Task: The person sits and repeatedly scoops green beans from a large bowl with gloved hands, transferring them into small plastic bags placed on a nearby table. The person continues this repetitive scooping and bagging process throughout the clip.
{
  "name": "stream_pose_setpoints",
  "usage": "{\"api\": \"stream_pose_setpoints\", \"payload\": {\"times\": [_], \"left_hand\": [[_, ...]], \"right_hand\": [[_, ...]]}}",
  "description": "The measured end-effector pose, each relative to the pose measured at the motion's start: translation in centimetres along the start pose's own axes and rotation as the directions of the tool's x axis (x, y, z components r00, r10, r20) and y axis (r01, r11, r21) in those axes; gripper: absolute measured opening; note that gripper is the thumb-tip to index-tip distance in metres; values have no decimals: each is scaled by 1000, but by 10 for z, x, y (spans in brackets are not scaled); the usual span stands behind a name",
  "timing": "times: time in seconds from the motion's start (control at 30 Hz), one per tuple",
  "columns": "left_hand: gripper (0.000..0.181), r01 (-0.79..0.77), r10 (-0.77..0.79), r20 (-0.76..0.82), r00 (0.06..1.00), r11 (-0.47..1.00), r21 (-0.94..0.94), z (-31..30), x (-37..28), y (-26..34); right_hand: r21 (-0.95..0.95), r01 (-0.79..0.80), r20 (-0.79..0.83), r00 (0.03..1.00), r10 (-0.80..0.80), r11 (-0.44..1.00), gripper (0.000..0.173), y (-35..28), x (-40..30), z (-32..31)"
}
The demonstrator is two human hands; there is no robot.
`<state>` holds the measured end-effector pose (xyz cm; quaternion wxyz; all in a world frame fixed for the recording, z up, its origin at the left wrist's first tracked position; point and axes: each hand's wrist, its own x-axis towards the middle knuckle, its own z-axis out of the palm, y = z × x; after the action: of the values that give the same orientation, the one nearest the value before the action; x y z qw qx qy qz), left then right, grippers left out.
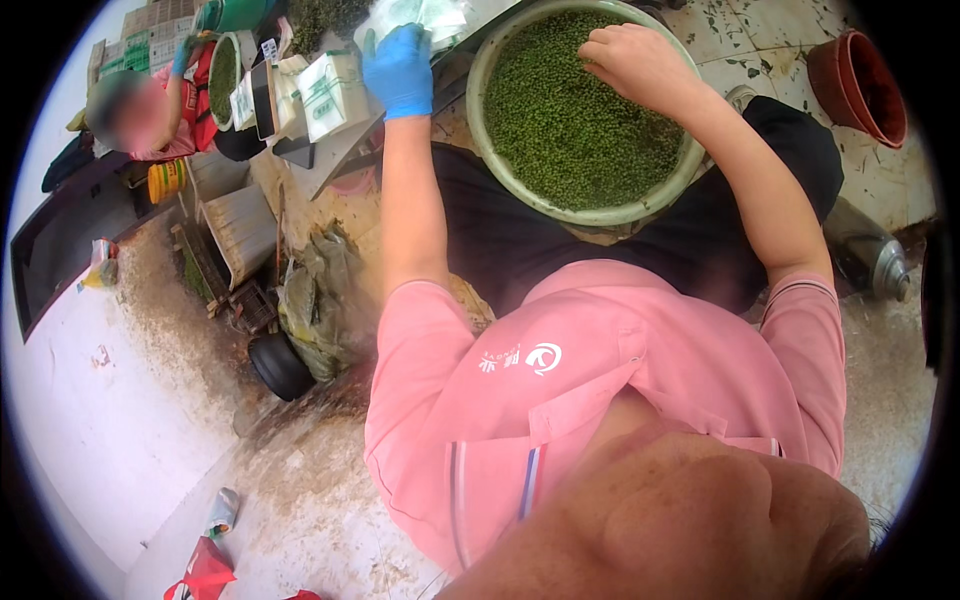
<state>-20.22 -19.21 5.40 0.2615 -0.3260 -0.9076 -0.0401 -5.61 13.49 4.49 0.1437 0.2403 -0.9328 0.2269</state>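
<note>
A pale green plastic basin (480,150), filled with small round green berries (577,135) like green peppercorns, stands between my knees. My right hand (637,64), bare, is over the far right part of the berries with its fingers bent. Whether it pinches any berries is hidden. My left hand (401,67), in a blue glove, rests at the table's edge on clear plastic bags (427,19). Its fingertips point away from me, and I cannot tell if they grip the plastic. Just left of that hand is a stack of white printed bags (334,94).
Beside the bags stands a phone-like device (264,97); a dark flat object (294,152) lies near the table edge (330,169). At far left a co-worker (176,112) sits by another basin (223,82). Reddish-brown buckets (855,90) stand right; a metal flask (874,255) is behind my leg.
</note>
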Motion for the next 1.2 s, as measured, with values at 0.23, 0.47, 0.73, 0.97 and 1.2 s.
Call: {"api": "stream_pose_setpoints", "payload": {"times": [0.23, 0.47, 0.73, 0.97, 1.2], "left_hand": [[16, 14, -44, -127, 991, 974, -228, -62, 8, 67], [26, 464, -427, 320, 846, 291, -837, -81, 1, 128], [22, 414, -359, 295, 885, 318, -853, -62, -15, 113], [19, 683, -180, 664, 726, 77, -726, -65, -3, 120], [30, -15, 275, 316, 908, 775, -632, -73, 41, 146]], "right_hand": [[-74, 16, -417, 908, -45, 997, 25, -19, 22, -35], [492, -143, -110, 968, 224, 859, 17, -6, 9, -18], [516, -230, 25, 967, 254, 825, 17, -1, 11, -28], [229, 55, -55, 998, -43, 972, 32, -1, -2, -35], [258, 77, -131, 990, -45, 963, 35, -5, 5, -32]]}}
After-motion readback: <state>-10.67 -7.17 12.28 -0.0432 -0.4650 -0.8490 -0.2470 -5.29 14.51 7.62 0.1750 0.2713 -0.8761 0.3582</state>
